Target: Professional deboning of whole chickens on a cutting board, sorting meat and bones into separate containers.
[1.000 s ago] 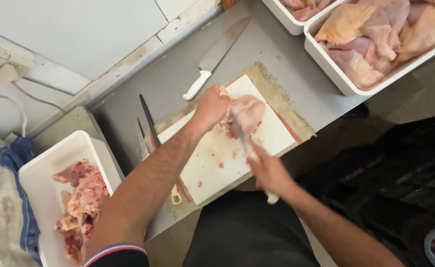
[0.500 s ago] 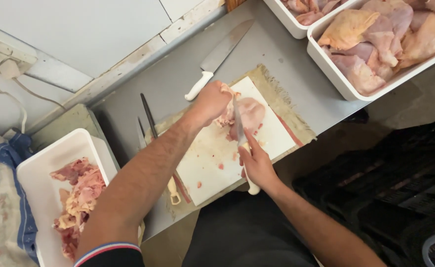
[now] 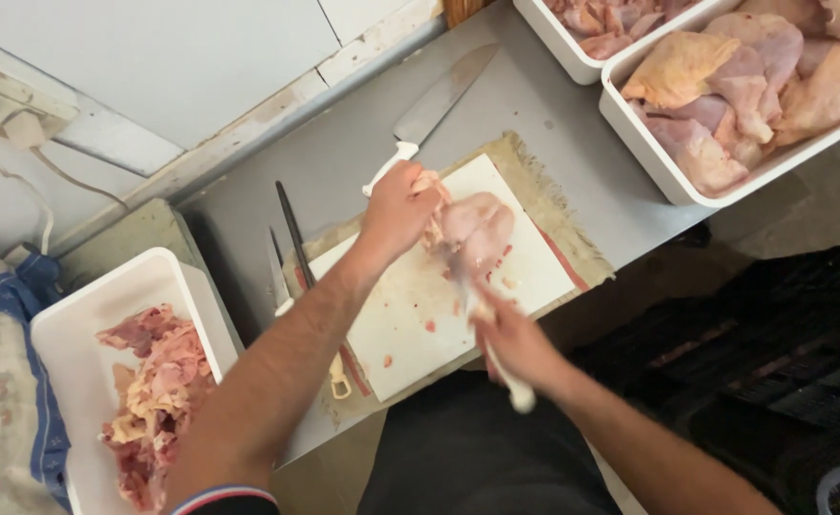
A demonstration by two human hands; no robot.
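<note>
Pinning the raw chicken piece (image 3: 472,229) near the white cutting board's (image 3: 410,315) far edge, the left hand (image 3: 396,212) gripped it closed; the right hand (image 3: 510,343) clasped a white-handled knife (image 3: 491,348), bare board nearer the body.

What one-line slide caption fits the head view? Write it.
Left hand steadies pale raw chicken piece on white cutting board; right hand cuts with white-handled knife.

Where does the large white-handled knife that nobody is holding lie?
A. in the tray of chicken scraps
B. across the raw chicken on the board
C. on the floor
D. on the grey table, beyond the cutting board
D: the large knife lies flat on the grey table, past the far edge of the white cutting board, untouched by either hand.
</note>
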